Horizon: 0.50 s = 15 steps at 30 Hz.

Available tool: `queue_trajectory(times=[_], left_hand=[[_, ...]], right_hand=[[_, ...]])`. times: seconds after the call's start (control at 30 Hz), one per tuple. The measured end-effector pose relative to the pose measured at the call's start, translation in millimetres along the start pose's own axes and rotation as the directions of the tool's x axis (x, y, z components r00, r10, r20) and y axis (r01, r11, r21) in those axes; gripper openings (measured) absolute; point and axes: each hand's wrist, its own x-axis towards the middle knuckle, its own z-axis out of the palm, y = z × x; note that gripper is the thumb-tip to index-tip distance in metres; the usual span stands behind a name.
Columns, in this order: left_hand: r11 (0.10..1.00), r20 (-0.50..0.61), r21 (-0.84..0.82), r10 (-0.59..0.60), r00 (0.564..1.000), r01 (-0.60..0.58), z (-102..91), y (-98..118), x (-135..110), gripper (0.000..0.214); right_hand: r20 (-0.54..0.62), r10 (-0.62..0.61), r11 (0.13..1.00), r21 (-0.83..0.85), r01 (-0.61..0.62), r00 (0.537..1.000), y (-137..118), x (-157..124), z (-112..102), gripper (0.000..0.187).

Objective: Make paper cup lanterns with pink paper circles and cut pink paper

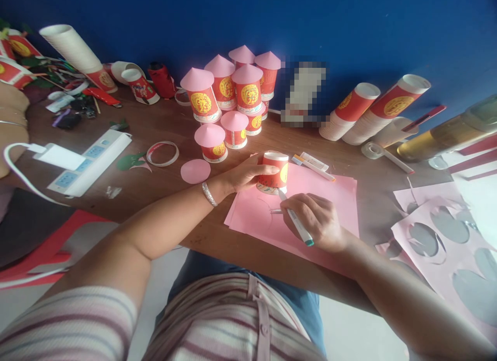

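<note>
Upturned red paper cup (274, 170) pinned on pink paper sheet (330, 205), marker tip at its base.
Left hand (248, 173) grips the cup; right hand (316, 221), just nearer the body, holds a white green-capped marker (295, 220) angled up-left.

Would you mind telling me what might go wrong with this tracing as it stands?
The left hand alone steadies the upturned cup; if it slips, the marker line on the pink paper may wobble. The right hand rests on the sheet and could smudge ink.
</note>
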Motion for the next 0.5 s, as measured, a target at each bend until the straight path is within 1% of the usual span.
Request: queue_trajectory(times=[0.5], left_hand=[[1.000, 0.001, 0.017, 0.003, 1.000, -0.003, 0.0, 0.1, -0.5, 0.034]], right_hand=[[0.012, -0.007, 1.000, -0.009, 0.007, 1.000, 0.4, 1.0, -1.4, 0.018]])
